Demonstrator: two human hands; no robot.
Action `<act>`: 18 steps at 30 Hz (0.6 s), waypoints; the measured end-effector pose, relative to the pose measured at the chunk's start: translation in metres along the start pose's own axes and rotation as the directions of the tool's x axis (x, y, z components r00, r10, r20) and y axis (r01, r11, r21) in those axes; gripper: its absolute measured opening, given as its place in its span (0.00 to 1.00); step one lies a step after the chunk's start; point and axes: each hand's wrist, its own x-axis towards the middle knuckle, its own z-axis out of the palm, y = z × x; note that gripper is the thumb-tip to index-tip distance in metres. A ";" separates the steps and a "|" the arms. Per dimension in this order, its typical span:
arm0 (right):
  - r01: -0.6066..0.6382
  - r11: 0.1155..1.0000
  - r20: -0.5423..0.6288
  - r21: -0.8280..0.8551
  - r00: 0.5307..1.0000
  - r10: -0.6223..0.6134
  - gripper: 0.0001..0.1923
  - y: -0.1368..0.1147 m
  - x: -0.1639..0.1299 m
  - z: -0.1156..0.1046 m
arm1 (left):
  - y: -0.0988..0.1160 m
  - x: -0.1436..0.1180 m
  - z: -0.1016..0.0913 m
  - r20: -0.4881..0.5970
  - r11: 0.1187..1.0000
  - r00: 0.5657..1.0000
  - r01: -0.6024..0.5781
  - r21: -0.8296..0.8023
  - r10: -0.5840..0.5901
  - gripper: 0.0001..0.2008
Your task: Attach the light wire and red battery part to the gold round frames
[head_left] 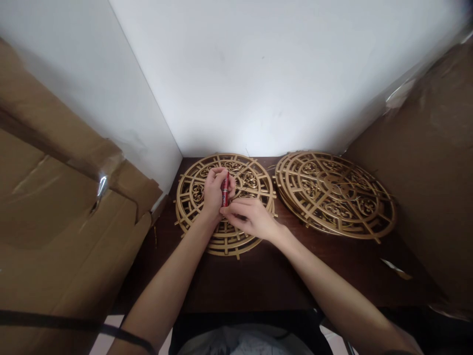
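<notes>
red and slim, the small tube [224, 190] stands upright over the left gold fretwork disc [225, 202], left hand [214, 190] closed round it, right hand [248, 217] pinching its base, apparently light, stiff and best held mid-barrel.

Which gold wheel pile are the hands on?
The left pile, by the cardboard. Both hands rest over it with a red tube; the right pile lies untouched.

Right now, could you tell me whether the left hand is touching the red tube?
Touching. The head view shows the left hand wrapped around the red tube, above the gold disc.
</notes>
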 end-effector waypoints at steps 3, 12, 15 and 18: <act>0.002 1.000 0.002 0.002 1.000 -0.002 0.08 0.000 0.000 0.000 | 0.000 0.000 0.000 0.002 1.000 1.000 0.002 -0.003 -0.002 0.09; -0.007 1.000 0.000 0.002 1.000 0.007 0.08 0.000 0.000 0.000 | -0.001 0.000 -0.001 0.004 1.000 1.000 -0.004 -0.003 0.004 0.10; -0.016 0.999 -0.015 0.034 1.000 0.016 0.07 -0.001 0.000 -0.001 | -0.002 0.001 -0.002 0.014 1.000 1.000 -0.005 0.003 0.005 0.09; -0.051 0.997 -0.013 0.055 0.999 0.052 0.07 -0.002 0.001 -0.001 | -0.002 0.001 -0.002 0.008 1.000 1.000 -0.006 0.000 0.006 0.09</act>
